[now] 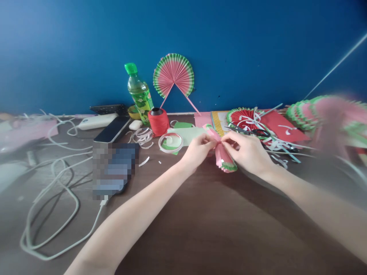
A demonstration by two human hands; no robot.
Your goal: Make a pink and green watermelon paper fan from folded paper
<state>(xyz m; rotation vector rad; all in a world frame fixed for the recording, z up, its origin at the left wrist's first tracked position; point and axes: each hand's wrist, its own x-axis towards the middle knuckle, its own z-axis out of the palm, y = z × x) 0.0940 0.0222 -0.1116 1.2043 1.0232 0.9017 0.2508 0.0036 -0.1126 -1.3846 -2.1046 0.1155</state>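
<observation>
A pleated paper strip [224, 157], pink with green and white edges, is pinched in at its middle between both hands. My left hand [200, 149] grips it from the left with thumb and forefinger pressed together. From the right, my right hand [246, 149] pinches the same narrow waist. Red thread seems to lie at that waist, though the fingers hide most of it. One end of the folded paper fans toward me, the other points away. Behind my right hand lie dark-handled scissors [259, 132].
A spool of red thread [159, 123], a green-capped bottle [139, 95] and a tape roll [171, 143] stand left of centre. A finished paper fan [174, 74] leans on the blue wall. Phones [112, 129] and a looped white cable [77, 202] occupy the left; paper scraps [276, 144] lie right.
</observation>
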